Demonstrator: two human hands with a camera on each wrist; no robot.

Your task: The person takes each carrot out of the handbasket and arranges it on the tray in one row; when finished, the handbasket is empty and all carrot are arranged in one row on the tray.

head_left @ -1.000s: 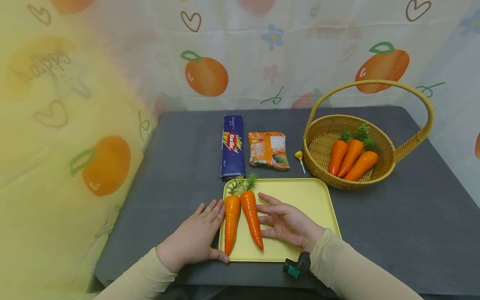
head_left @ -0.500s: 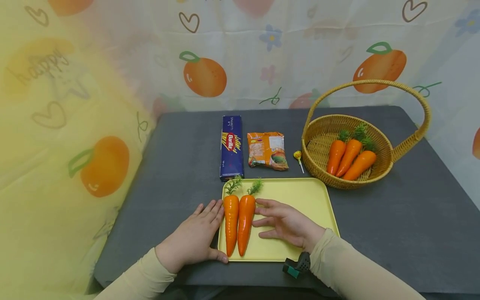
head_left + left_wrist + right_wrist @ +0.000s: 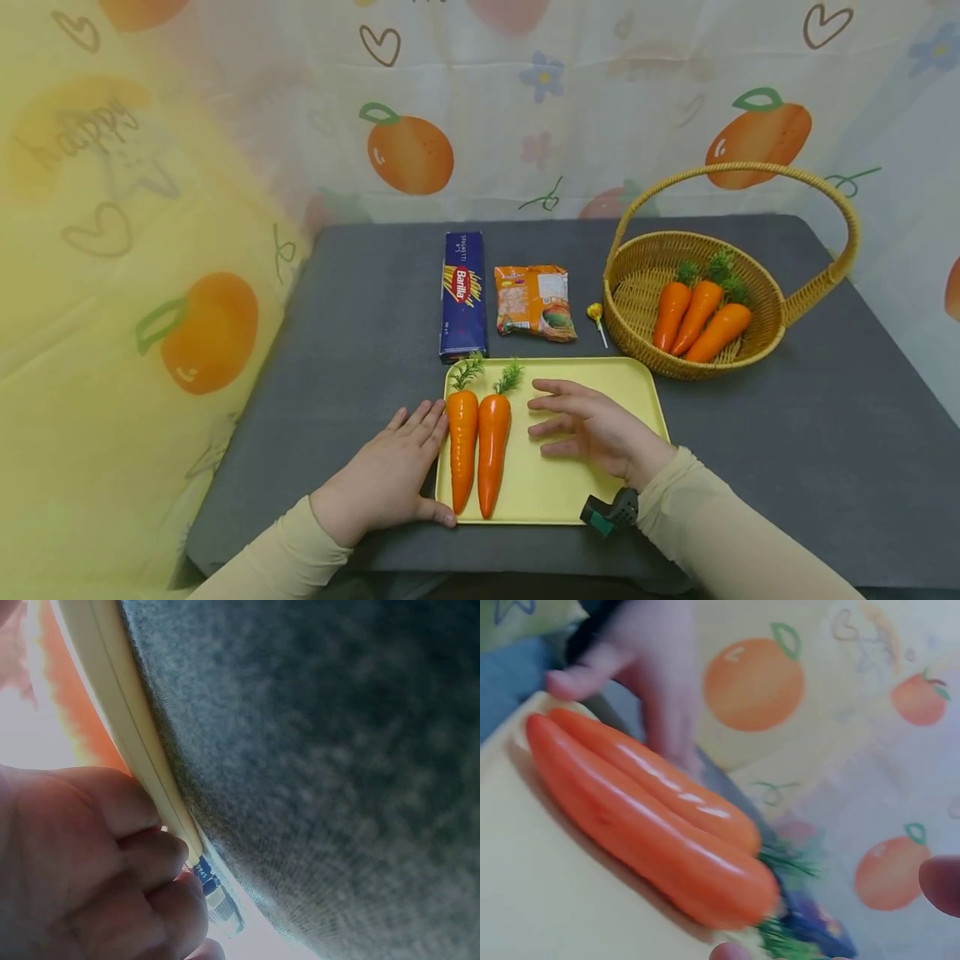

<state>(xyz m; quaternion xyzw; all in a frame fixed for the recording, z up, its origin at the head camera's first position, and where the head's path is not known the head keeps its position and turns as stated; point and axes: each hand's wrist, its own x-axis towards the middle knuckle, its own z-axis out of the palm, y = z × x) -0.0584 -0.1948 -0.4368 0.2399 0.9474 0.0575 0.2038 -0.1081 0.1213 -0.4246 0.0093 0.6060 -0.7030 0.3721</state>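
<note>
On the left side of a yellow tray, two orange carrots with feathery green tops lie side by side, the left carrot and the right carrot. My left hand rests at the tray's left edge, its fingers extended beside the left carrot; the left wrist view has the fingers against the tray's rim. Over the middle of the tray hovers my right hand, fingers loosely bent and apart from the right carrot, holding nothing. The right wrist view shows both carrots close up, the nearer carrot in front.
Behind the tray lie a blue Barilla spaghetti box, an orange snack packet and a yellow lollipop. To the right stands a wicker basket with a tall handle and three carrots inside. A dark grey table carries everything.
The right carrot has swung from a slant to nearly parallel with the left one. My right hand then has drawn back to the right, off that carrot. My left hand has stayed in place.
</note>
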